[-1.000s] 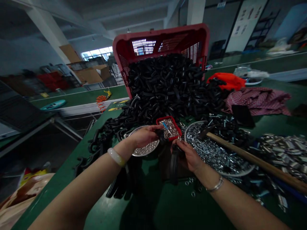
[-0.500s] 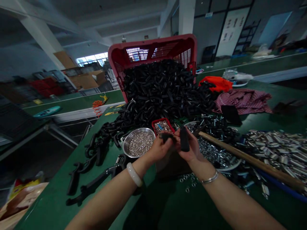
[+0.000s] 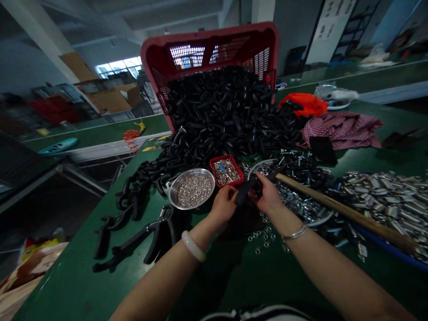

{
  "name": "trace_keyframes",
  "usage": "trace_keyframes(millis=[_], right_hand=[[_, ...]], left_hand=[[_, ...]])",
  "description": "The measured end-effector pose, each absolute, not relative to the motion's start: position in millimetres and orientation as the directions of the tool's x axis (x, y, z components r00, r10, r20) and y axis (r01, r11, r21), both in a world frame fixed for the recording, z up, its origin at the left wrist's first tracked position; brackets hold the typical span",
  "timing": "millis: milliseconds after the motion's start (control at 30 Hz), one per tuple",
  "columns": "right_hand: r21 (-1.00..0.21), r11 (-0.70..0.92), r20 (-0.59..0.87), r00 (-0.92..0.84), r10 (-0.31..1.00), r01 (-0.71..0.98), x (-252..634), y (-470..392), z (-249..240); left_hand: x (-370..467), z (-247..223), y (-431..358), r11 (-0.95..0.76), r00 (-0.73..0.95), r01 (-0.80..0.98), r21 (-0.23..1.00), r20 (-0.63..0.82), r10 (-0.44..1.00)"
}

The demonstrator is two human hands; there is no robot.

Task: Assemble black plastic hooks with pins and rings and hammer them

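My right hand (image 3: 268, 196) is closed around a black plastic handle-like piece (image 3: 245, 191), which tilts down to the left in front of the red tray. Beside its lower end is my left hand (image 3: 224, 205), fingers curled together; what they pinch, if anything, is hidden. Under the hands lies a dark block (image 3: 239, 225), partly covered. A metal bowl (image 3: 172, 196) of small shiny parts stands left of my hands. Just beyond them sits a small red tray (image 3: 241, 178) with metal pins and a blue-handled item. Loose nuts (image 3: 266, 244) lie below my right hand.
A red crate (image 3: 214, 35) spills a heap of black parts (image 3: 220, 111) onto the green table (image 3: 80, 285). Black clamp-like assemblies (image 3: 133, 247) lie at left. A wooden-handled hammer (image 3: 334, 205) crosses a dish of hardware at right, near piled metal pieces (image 3: 388, 200).
The black piece in my right hand has turned from upright to slanting left. My left hand has shifted slightly down, and the small dark part it held no longer shows. The view has tilted down.
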State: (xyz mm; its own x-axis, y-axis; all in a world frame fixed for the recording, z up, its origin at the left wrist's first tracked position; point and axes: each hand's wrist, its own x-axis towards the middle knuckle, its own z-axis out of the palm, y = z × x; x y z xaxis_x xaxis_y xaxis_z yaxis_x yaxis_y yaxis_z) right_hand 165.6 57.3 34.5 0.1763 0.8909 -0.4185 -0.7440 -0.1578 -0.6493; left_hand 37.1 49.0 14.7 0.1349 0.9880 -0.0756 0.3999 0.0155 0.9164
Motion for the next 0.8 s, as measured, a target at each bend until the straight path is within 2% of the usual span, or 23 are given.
trace_keyframes(millis=[67,133,233,300,400,500,567,633,700,800], right_hand=[[-0.697,-0.125,-0.395,0.233,0.889,-0.706,177,58,37],[-0.775,-0.121,-0.347,0.257,0.902,-0.620,185,57,37],[-0.922,-0.167,-0.246,0.197,0.949,-0.349,193,49,35],[-0.976,-0.170,-0.188,0.123,0.974,-0.137,198,43,32],[-0.987,-0.113,-0.106,0.067,0.992,0.116,207,37,27],[-0.958,-0.070,-0.044,0.100,0.994,0.279,212,35,22],[-0.944,-0.053,-0.014,0.122,0.992,0.325,212,35,18],[-0.941,-0.031,0.013,0.126,0.992,0.337,208,33,16],[-0.938,0.002,0.047,0.124,0.991,0.346,201,32,16],[-0.914,0.065,0.123,0.121,0.985,0.400,189,29,21]], left_hand=[[32,11,43,-0.134,0.218,0.670,0.730,-0.021,0.976],[32,7,44,-0.153,0.234,0.770,0.619,-0.051,0.971],[36,1,55,-0.059,0.202,0.780,0.623,-0.162,0.966],[38,-1,62,-0.009,0.200,0.756,0.655,-0.218,0.955],[44,-1,65,-0.028,0.205,0.762,0.647,-0.200,0.958],[51,-1,60,-0.041,0.172,0.760,0.649,-0.139,0.975],[53,1,58,0.040,0.146,0.600,0.799,-0.159,0.976],[54,4,57,0.171,0.158,0.281,0.944,-0.221,0.962],[54,10,53,0.270,0.184,0.000,0.963,-0.265,0.946],[55,18,46,0.309,0.182,-0.163,0.937,-0.280,0.943]])
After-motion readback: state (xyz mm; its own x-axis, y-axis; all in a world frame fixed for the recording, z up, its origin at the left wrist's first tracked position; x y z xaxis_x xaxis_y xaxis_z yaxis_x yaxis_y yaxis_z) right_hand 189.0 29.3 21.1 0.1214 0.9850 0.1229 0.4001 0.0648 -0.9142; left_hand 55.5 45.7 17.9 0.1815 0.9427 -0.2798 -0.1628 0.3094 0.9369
